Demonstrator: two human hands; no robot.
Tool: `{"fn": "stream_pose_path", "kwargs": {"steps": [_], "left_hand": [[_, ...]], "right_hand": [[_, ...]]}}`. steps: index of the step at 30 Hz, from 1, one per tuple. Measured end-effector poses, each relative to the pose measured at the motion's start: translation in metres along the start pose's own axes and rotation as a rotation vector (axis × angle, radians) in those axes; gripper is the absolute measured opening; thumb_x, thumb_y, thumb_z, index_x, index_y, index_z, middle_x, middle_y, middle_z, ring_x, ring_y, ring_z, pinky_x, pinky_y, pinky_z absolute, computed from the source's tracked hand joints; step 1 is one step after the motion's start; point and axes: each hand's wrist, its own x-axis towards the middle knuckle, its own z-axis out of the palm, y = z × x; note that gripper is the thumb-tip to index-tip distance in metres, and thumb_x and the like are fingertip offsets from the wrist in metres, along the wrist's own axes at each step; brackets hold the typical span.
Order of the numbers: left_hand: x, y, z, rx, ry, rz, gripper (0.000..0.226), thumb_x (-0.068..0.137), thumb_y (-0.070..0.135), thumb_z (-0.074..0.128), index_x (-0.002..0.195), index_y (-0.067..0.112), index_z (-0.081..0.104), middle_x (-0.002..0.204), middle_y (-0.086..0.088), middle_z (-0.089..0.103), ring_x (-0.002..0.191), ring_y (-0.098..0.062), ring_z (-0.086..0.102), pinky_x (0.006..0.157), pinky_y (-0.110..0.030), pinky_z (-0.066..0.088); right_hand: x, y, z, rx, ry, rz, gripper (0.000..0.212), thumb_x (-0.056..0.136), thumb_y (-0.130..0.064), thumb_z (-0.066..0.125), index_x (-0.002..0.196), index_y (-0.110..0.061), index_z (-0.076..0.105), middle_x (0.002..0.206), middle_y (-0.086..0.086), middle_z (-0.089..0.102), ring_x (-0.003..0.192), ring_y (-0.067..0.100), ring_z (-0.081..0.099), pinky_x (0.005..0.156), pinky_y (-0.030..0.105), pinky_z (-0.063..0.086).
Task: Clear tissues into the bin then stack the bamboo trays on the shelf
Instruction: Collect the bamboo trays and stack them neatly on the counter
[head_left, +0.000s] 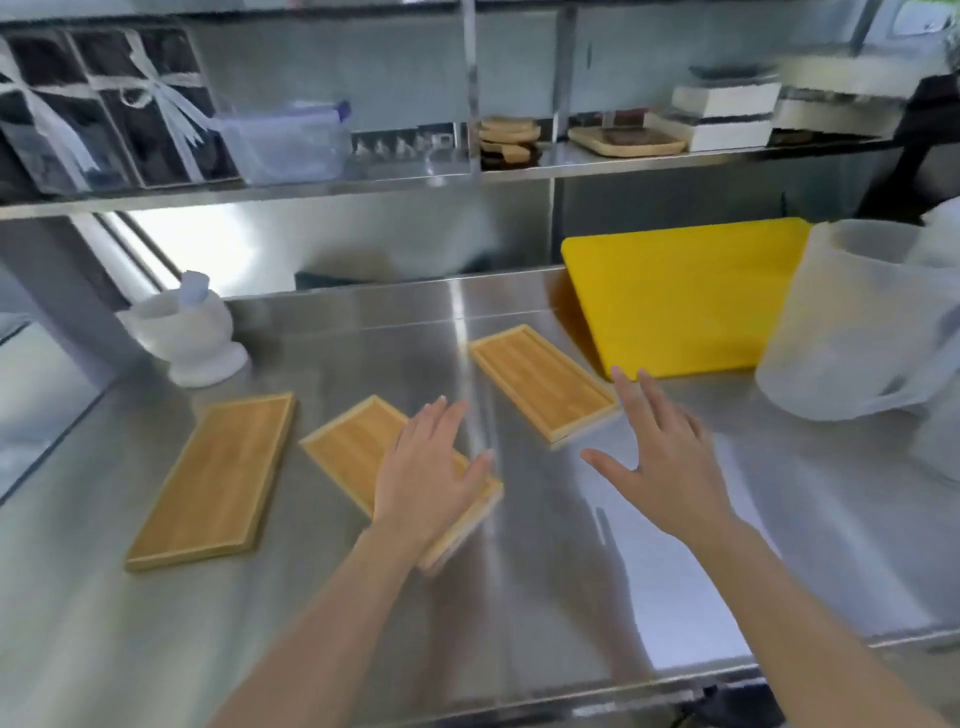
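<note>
Fingers spread, the left hand (426, 478) lies flat over the middle bamboo tray (353, 447) on the steel table (519, 597). Right hand (665, 462) hovers open, empty, its fingertips just short of the right tray (540, 382); a third tray (213, 483) lies well left of both hands.

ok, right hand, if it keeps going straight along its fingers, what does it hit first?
Probably the yellow cutting board: the right hand is open, fingertips pointing at the board's near edge. The rightmost bamboo tray lies just left of that line. Hand height is unclear.
</note>
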Motion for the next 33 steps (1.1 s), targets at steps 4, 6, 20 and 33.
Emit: {"fn": "stream_pose_path", "kwargs": {"steps": [4, 6, 20, 33], "left_hand": [[-0.004, -0.052, -0.025, 0.043, -0.017, -0.110, 0.065, 0.087, 0.051, 0.047, 0.142, 0.021, 0.029, 0.149, -0.005, 0.036, 0.137, -0.024, 0.030, 0.112, -0.042, 0.024], [-0.008, -0.073, -0.033, 0.061, -0.019, -0.168, 0.065, 0.086, 0.051, 0.047, 0.141, 0.020, 0.030, 0.149, -0.005, 0.036, 0.136, -0.025, 0.032, 0.112, -0.043, 0.025], [-0.034, -0.115, 0.011, -0.695, -0.053, -0.641, 0.078, 0.078, 0.049, 0.061, 0.143, 0.024, 0.026, 0.147, -0.004, 0.039, 0.133, -0.020, 0.038, 0.111, -0.038, 0.029], [-0.003, -0.084, 0.015, -1.484, -0.162, -1.298, 0.058, 0.090, 0.028, 0.055, 0.141, 0.025, 0.028, 0.142, -0.008, 0.043, 0.107, -0.028, 0.052, 0.100, -0.059, 0.031]], "right_hand": [[0.020, -0.045, 0.037, 0.020, -0.054, -0.057, 0.084, 0.076, -0.060, 0.052, 0.144, -0.024, 0.018, 0.148, 0.012, 0.035, 0.123, 0.036, 0.047, 0.098, 0.051, 0.037], [0.027, -0.062, 0.051, 0.052, -0.095, -0.076, 0.084, 0.077, -0.057, 0.054, 0.144, -0.025, 0.016, 0.150, 0.011, 0.032, 0.125, 0.036, 0.045, 0.098, 0.052, 0.035], [0.047, -0.083, 0.153, 0.052, -0.470, -0.043, 0.083, 0.079, -0.067, 0.038, 0.144, -0.029, 0.005, 0.155, 0.007, 0.019, 0.138, 0.030, 0.025, 0.109, 0.050, 0.022], [0.048, -0.100, 0.174, 0.451, -0.767, 0.331, 0.084, 0.075, -0.049, 0.064, 0.141, -0.018, 0.022, 0.145, 0.009, 0.037, 0.132, 0.033, 0.034, 0.108, 0.054, 0.028]]}}
